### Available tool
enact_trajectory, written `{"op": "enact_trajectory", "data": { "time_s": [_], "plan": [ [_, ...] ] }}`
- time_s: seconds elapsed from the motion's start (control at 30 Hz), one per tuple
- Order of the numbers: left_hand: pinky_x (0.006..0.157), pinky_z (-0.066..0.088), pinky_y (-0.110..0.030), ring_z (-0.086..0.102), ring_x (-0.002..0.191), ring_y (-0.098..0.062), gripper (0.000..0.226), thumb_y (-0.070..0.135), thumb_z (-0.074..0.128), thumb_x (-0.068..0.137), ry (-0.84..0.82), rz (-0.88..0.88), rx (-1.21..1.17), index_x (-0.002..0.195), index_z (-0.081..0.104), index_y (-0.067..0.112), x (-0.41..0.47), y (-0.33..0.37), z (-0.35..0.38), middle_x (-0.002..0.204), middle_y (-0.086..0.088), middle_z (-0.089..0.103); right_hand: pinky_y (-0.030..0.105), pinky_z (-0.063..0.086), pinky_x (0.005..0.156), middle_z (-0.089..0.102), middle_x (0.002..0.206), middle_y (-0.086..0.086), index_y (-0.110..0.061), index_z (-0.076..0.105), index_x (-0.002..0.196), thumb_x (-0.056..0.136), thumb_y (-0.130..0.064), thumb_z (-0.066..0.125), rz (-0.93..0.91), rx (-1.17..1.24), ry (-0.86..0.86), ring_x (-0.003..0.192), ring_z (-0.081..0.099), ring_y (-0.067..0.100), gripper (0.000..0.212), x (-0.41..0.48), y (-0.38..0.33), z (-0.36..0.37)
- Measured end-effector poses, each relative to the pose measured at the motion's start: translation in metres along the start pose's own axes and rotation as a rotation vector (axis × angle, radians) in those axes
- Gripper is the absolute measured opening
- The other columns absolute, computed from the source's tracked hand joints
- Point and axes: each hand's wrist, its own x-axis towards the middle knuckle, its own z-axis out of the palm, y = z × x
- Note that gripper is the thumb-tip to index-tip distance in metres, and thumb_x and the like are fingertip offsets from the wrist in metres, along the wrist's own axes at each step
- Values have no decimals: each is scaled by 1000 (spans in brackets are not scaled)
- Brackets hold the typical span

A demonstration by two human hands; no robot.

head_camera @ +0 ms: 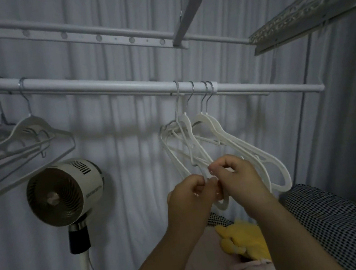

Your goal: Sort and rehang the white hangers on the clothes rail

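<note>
Closest in, the left hand (185,191) and right hand (236,178) meet, fingers curled, each pinching the lower ends of the white hangers (227,138). Above the grip, those hangers hook over the clothes rail (102,85). Below and right of the grip lies a checked cushion (344,223). Left of it stands a fan (69,186), with a second hanger bunch (20,129) above. Just beneath the grip is a yellow soft item (246,241).

Round fan (65,191) on a stand — yellow plush (244,243), checkered cushion (337,217)
</note>
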Motion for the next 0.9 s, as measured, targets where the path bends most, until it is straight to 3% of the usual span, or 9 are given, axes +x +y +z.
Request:
{"op": "enact_trajectory", "data": {
  "time_s": [0.07,0.13,0.23,0.37,0.47,0.5,0.6,0.73,0.9],
  "plan": [
    [44,37,-5,52,40,5,31,17,51,90,-5,-39,-49,63,56,1,1,-2,-6,42,7,57,22,49,42,52,60,6,-14,54,74,91,-10,48,7,29,20,35,50,5,19,3,0,5],
    [41,36,-6,48,35,2,27,15,47,92,-24,-69,-87,68,54,3,-1,-4,-14,49,1,53,22,49,39,51,72,5,-14,53,90,92,-11,46,12,94,31,36,50,6,8,5,-1,10],
    [36,32,-7,43,28,1,15,18,40,95,-21,-93,-115,92,54,19,-2,-8,-27,44,4,50,20,46,35,50,92,1,-15,43,125,94,-12,43,83,162,0,45,51,13,31,11,-3,17],
    [35,33,-7,42,25,1,32,22,34,97,-34,-129,-88,123,48,10,1,-10,-49,34,3,50,15,37,30,53,115,6,-15,32,139,96,-15,42,232,250,-48,33,52,8,45,22,-6,28],
    [69,53,-31,46,28,3,39,23,29,98,-65,-168,-72,135,37,15,5,-6,-68,34,3,54,13,31,30,63,97,3,-12,37,135,98,-19,36,233,294,-88,26,43,5,38,26,-8,42],
    [69,53,-33,46,28,3,38,22,28,98,-80,-165,-74,134,38,14,7,-5,-75,35,3,55,13,30,30,64,89,2,-11,39,133,98,-19,35,221,288,-89,25,40,5,36,27,-9,48],
    [33,34,-12,39,23,-2,36,17,28,98,-89,-121,-106,131,42,13,12,-7,-94,41,3,57,14,28,29,63,75,4,-10,44,130,98,-20,36,174,246,-93,26,36,6,35,28,-12,69],
    [30,30,-11,37,22,-5,39,16,29,98,-10,-74,-105,136,37,14,10,-16,-122,40,6,60,16,28,28,54,68,5,-11,45,129,97,-20,38,129,248,-109,26,35,6,34,24,-18,99],
    [31,32,-12,37,23,-4,40,15,32,97,84,3,-94,136,36,15,2,-26,-156,44,9,63,14,27,29,48,64,5,-12,52,115,97,-18,37,105,262,-175,25,32,6,24,19,-30,140]
  ]
}}
